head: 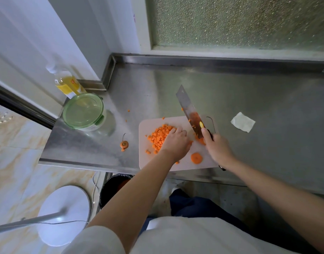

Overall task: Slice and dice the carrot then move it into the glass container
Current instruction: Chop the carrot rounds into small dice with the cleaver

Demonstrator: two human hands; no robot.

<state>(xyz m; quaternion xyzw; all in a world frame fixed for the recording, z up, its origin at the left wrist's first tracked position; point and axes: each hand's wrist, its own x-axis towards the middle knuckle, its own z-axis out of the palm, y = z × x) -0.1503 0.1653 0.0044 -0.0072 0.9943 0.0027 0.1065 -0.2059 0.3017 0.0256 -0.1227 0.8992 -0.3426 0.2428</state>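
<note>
Most diced: carrot pile (160,136) on board (183,166) under L hand (175,142), fingers loose, prob. corralling. R hand (217,147) grips knife (189,110). Dice light, slick, scatter easy; scoop w/ blade. Lidded container (83,111) well left.

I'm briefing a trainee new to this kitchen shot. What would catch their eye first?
The bright orange heap of diced carrot on the pale cutting board, with the left hand resting against it. Next, the cleaver gripped by the right hand. The lidded glass container stands left of the board.
</note>
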